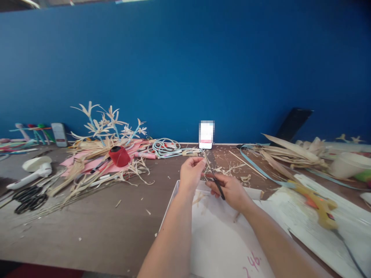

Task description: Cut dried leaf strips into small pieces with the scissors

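Note:
My left hand (191,172) is closed in a pinch on a thin straw strip (206,159) that rises between both hands. My right hand (232,191) is closed around a slim dark tool (219,188), probably small scissors or a blade, whose tip meets the strip. Both hands hover over a white sheet of paper (220,239) on the brown table (95,227). Pink writing (252,263) marks the sheet's near part.
Straw flowers on blue stems (107,125), a red thread spool (119,155) and loose straw lie left. Black scissors (29,197) and a white tool (34,170) sit far left. A yellow glue gun (319,206) and dried leaves (286,154) lie right. A blue wall stands behind.

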`<act>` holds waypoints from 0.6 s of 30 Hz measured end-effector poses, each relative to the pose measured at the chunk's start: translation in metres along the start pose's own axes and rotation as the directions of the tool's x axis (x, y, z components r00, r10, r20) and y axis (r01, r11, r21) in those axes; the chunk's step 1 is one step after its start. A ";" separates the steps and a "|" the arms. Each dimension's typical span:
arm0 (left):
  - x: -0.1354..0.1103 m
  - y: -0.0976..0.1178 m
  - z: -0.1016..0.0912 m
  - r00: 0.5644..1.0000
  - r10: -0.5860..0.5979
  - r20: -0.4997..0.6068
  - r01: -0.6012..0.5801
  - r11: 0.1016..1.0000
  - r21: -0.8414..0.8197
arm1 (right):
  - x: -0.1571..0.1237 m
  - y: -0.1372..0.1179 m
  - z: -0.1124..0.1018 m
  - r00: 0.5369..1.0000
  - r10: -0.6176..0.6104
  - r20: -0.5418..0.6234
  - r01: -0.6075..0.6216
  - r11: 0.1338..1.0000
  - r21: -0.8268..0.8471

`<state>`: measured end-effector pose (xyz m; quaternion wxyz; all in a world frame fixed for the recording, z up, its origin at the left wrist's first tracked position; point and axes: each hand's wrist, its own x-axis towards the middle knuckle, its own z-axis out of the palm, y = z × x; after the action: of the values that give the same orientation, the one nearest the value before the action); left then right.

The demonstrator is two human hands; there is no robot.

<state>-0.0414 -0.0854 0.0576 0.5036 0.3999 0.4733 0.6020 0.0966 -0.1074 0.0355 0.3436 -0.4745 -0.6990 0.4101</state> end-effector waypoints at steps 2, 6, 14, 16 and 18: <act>0.002 -0.002 -0.001 1.000 0.012 0.000 -0.012 1.000 0.004 | -0.001 0.001 0.000 1.000 -0.002 0.010 0.002 1.000 -0.007; 0.006 -0.006 -0.003 0.999 0.046 -0.010 -0.046 0.999 0.021 | -0.001 0.004 0.001 1.000 0.001 0.008 -0.001 1.000 -0.015; 0.005 -0.005 -0.003 1.000 0.011 -0.016 -0.010 0.999 0.032 | 0.000 0.007 0.001 1.000 0.011 0.007 -0.011 0.999 -0.031; 0.005 -0.005 -0.003 1.000 0.009 -0.012 -0.009 0.999 0.035 | -0.001 0.005 0.001 1.000 0.012 0.006 -0.011 0.999 -0.034; 0.005 -0.005 -0.003 1.000 0.016 -0.012 -0.016 0.999 0.040 | -0.001 0.004 0.001 1.000 0.010 0.015 -0.010 1.000 -0.024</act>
<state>-0.0441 -0.0804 0.0517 0.4880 0.4100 0.4850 0.5988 0.0975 -0.1073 0.0312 0.3305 -0.4790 -0.7041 0.4070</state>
